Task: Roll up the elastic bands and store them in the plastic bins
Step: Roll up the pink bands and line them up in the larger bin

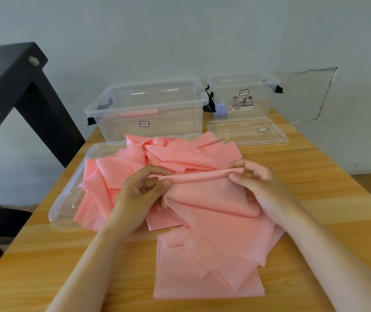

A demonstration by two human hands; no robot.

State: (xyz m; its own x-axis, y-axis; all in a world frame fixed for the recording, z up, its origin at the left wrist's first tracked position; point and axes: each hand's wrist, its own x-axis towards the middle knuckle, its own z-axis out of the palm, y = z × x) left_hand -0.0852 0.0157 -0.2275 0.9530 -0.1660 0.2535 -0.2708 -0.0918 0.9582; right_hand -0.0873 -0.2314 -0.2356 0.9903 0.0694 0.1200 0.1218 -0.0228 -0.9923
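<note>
A large clear bin stands open at the back of the wooden table, and everything here is placed from it. Inside it, against the front wall, lies one rolled pink band. A small sticker sits on that wall; its script is too small to read.

Just right of the large bin is a smaller clear bin, also open, with a lavender object in it. Its picture label carries print that cannot be made out. A clear lid lies flat on the table to the right of the large bin, with its own unreadable sticker.

In front of the large bin, touching its base, a loose heap of pink bands spreads toward the viewer, partly over a second clear lid.

Nearer still, one band is held above the heap. The left hand pinches the left end of its rolled top edge between thumb and curled fingers, and the right hand pinches the right end the same way.

Left of the large bin rises a black bolted frame.
</note>
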